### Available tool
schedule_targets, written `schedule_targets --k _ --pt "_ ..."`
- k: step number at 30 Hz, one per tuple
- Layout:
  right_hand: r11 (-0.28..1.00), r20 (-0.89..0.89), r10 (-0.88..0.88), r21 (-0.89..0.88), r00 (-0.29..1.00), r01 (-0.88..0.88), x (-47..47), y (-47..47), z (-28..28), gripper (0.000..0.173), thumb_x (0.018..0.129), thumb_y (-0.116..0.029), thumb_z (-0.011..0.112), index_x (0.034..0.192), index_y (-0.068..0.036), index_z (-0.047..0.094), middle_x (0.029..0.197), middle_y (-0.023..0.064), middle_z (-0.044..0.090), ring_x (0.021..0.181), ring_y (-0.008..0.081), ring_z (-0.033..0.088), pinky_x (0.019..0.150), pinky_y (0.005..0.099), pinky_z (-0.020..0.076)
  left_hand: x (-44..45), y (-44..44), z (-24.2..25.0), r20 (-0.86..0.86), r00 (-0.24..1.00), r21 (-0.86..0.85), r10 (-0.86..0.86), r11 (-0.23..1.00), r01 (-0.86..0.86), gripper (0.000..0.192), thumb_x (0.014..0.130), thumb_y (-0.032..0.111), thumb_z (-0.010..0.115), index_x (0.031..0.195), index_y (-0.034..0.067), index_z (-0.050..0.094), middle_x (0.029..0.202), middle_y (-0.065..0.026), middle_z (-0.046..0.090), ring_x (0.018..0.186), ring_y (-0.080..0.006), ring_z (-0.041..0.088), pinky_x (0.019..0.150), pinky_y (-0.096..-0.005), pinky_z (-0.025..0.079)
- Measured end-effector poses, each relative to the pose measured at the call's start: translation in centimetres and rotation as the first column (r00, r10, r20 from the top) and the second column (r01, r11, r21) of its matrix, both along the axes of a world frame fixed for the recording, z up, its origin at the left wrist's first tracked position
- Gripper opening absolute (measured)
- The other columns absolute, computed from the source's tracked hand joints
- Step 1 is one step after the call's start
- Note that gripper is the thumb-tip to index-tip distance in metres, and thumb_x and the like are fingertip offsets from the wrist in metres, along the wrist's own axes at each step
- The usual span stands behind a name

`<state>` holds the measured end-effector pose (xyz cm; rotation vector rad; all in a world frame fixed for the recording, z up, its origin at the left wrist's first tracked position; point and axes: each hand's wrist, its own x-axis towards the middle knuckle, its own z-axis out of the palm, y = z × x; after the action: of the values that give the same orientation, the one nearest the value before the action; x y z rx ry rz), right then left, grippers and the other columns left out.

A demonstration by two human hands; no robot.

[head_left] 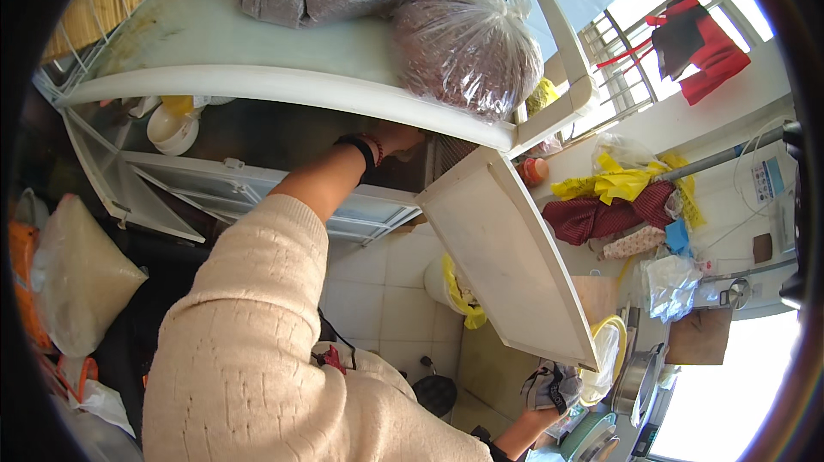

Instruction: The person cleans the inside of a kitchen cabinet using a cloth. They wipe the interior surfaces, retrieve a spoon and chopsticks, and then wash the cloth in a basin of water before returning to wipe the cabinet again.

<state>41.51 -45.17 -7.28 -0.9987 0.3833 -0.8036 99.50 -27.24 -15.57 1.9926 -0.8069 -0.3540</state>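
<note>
My left hand (399, 139) reaches inside a white-framed cabinet (302, 85), under its top edge; its fingers are partly hidden in shadow, so I cannot tell if they hold anything. A dark band and a red bead bracelet circle that wrist. My right hand (544, 415) is low at the right, closed around a bunched grey cloth (555, 386) with a black strap. The cabinet door (508, 256) hangs open between the two arms. Toward the left inside the cabinet stands a white bowl (172, 129) with something yellow above it.
Full plastic bags (470, 43) lie on the cabinet top. A second cabinet door (154, 198) stands open at the left, near a large filled bag (84, 275). A lined bin (447, 288) sits on the tiled floor. Pots (634, 381) and a green basket (587, 436) are at the lower right.
</note>
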Motion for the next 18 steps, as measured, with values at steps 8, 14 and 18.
schedule_targets --k 8,14,18 --pt "0.978 -0.040 -0.202 0.045 0.978 0.204 3.6 0.9 0.8 0.042 0.095 -0.032 0.049 0.120 0.001 0.056 0.105 0.0149 0.065 0.085 0.0264 0.061 0.073 0.0374 0.0505 -1.4 3.9 5.7 -0.147 0.946 0.209 -0.288 0.926 0.314 0.029 0.078 0.023 0.064 0.101 0.005 0.063 0.086 -0.0085 0.064 0.082 -0.0254 0.059 0.075 -0.0384 0.048" --pt "0.980 -0.032 -0.192 0.041 0.981 0.194 4.6 0.9 1.7 0.041 0.093 -0.031 0.055 0.117 0.002 0.058 0.101 0.0154 0.066 0.081 0.0269 0.062 0.070 0.0374 0.0519 0.1 5.5 3.4 0.149 0.829 0.476 -0.539 0.774 0.418 0.051 0.071 0.035 0.065 0.120 0.019 0.067 0.137 -0.0027 0.051 0.131 -0.0229 0.042 0.109 -0.0475 0.030" --pt "0.973 -0.049 -0.226 0.025 0.973 0.228 3.6 1.1 1.5 0.040 0.091 -0.029 0.058 0.115 0.002 0.059 0.098 0.0157 0.067 0.078 0.0272 0.063 0.069 0.0373 0.0529 -1.5 6.8 4.4 0.031 0.888 0.456 -0.458 0.797 0.396 0.051 0.073 0.050 0.066 0.117 0.024 0.068 0.147 0.0012 0.040 0.141 -0.0227 0.028 0.114 -0.0506 0.020"
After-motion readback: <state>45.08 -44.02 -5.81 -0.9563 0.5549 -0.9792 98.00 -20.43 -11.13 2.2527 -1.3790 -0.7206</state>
